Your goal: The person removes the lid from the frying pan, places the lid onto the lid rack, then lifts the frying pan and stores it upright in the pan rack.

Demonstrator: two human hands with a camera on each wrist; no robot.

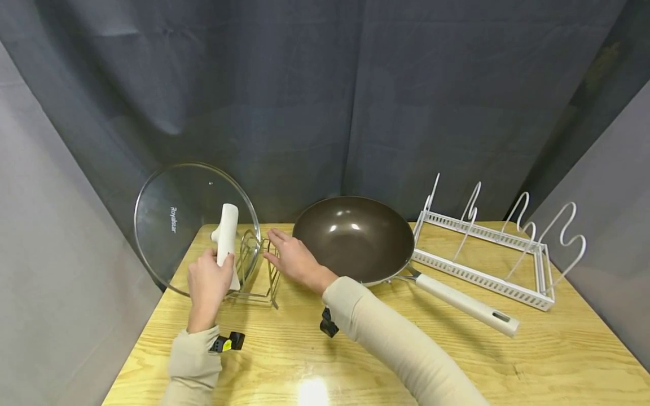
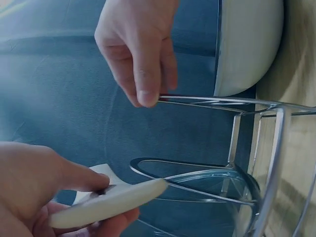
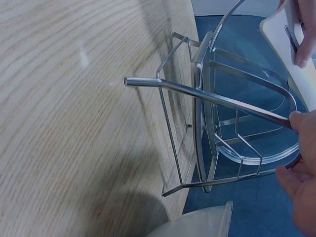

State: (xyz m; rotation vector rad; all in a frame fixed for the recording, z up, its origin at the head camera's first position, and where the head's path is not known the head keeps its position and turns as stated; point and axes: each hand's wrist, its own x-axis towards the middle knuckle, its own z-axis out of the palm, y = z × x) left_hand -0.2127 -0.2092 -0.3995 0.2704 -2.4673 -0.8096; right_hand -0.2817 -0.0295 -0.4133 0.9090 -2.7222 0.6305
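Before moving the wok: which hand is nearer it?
Right. The right hand pinches the metal lid rack beside the wok; the left hand holds the white lid handle, farther left.

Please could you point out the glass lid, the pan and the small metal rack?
Glass lid [image 1: 192,224], head view: on the clear glass, beside its handle.
Pan [image 1: 352,239], head view: on the dark inner surface.
Small metal rack [image 3: 219,100], right wrist view: on its thick bar.

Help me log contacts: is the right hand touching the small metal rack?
Touching. The right wrist view shows it plainly: the right hand has its fingers against the top of the metal rack.
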